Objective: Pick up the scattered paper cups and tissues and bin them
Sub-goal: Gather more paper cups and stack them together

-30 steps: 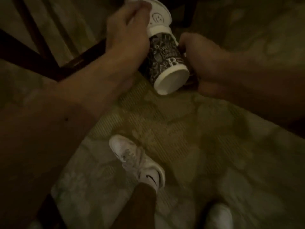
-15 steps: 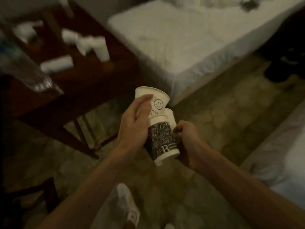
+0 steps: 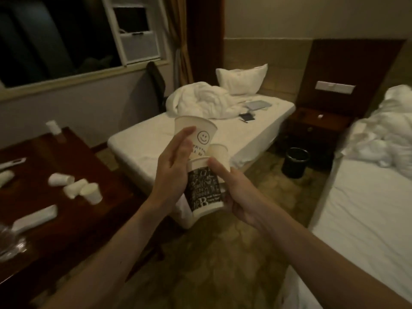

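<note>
Head view shows the left hand (image 3: 176, 166) and right hand (image 3: 236, 192) both gripping upright nested cups (image 3: 204, 175), while the bin (image 3: 295, 162) stands on the floor ahead to the right, nearer the right hand, and more cups (image 3: 75, 189) lie on the table (image 3: 107, 175) at left.

Three held paper cups (image 3: 204, 189), four table cups (image 3: 90, 192), one bin (image 3: 294, 162), two beds (image 3: 145, 139)

Dark wood desk (image 3: 73, 221) at left: three paper cups (image 3: 77, 190) tipped over mid-desk, one upright cup (image 3: 53, 128) at far edge, remote (image 3: 34, 219) near.
</note>
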A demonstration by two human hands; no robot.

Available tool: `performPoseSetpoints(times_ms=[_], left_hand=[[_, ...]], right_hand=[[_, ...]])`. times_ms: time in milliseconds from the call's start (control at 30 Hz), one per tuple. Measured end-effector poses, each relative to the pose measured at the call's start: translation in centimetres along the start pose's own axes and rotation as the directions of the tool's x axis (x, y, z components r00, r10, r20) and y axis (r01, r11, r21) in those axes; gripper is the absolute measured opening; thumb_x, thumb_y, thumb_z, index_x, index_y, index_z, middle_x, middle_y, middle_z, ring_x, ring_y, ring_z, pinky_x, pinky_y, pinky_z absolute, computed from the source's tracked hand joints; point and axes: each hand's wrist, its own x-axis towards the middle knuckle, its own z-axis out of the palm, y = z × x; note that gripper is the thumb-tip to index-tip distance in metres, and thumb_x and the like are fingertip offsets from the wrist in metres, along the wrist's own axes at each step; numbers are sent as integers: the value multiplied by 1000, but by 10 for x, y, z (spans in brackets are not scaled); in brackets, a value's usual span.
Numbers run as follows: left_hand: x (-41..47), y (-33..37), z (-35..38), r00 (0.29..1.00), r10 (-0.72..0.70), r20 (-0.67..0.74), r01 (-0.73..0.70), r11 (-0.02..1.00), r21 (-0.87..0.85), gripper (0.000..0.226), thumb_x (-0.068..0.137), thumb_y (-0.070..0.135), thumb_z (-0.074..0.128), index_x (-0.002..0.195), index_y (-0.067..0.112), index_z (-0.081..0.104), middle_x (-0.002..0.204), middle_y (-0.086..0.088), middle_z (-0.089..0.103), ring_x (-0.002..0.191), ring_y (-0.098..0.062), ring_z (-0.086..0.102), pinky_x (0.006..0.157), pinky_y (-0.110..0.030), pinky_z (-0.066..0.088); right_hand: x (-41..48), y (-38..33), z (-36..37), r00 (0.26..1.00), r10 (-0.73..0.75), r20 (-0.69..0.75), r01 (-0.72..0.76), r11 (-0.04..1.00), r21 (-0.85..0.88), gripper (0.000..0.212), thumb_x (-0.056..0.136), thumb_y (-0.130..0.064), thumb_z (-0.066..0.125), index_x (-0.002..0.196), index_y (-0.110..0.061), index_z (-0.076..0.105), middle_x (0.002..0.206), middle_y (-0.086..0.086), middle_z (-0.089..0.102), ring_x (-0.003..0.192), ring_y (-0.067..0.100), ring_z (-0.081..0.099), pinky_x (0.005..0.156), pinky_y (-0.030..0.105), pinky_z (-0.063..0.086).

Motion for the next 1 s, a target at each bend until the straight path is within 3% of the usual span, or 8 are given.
performPoseSetpoints(times_ms=[100,233,333,467,533,633,800,1000], left_hand=[[36,-38,53,998,-13,68,17,998,-61,28,105,24,45,123,36,64,117,13,69,105,-9,68,75,-20,56],[63,-78,141,983,-82,164,91,995,-48,28,101,39,46,122,49,61,122,12,66,106,-13,67,78,-31,59],[79,-96,200,938,-160,307,173,985,-14,30,98,47,46,126,53,57,130,4,60,104,-10,67,75,-29,60],[94,-126,259,846,-183,500,204,979,14,32,100,46,47,131,49,56,129,11,55,105,2,62,73,-15,55],[100,-146,284,810,-217,544,232,972,42,34,97,50,49,129,50,56,132,3,54,106,-7,64,76,-25,60],[121,-175,316,819,-254,515,247,965,83,35,92,56,47,126,55,56,132,-5,56,109,-24,63,83,-49,59],[187,-232,351,856,-257,449,193,964,183,39,91,66,42,129,59,51,130,1,57,109,-15,63,87,-45,59],[282,-298,380,892,-325,313,253,935,249,43,96,53,42,137,44,53,130,-4,58,106,-13,63,86,-43,59]], right_hand=[[16,-12,-63,996,-29,-80,28,1000,-11,89,42,-58,91,117,-22,59,110,6,74,103,30,70,86,56,56],[14,-29,-153,974,8,-228,-14,1000,-24,92,44,-49,94,123,-24,52,112,5,71,99,24,71,79,46,60],[7,-40,-215,943,-25,-332,22,1000,-13,86,49,-45,93,122,-25,54,108,3,73,100,24,71,81,45,59],[4,-32,-279,881,5,-473,70,987,142,102,44,-41,96,130,-15,50,118,14,69,104,34,68,85,49,57],[10,-26,-301,873,21,-487,98,971,218,94,50,-36,95,129,-8,53,116,19,69,104,37,68,80,45,56],[31,-22,-329,884,35,-467,113,952,286,85,56,-35,92,128,-6,58,118,23,68,104,39,67,77,42,56],[98,-37,-385,841,28,-541,117,966,230,88,53,-37,94,128,-10,56,114,19,70,104,38,68,86,52,56],[203,-67,-440,816,49,-576,60,984,168,89,46,-40,90,124,-15,54,107,13,73,96,34,71,87,59,54]])
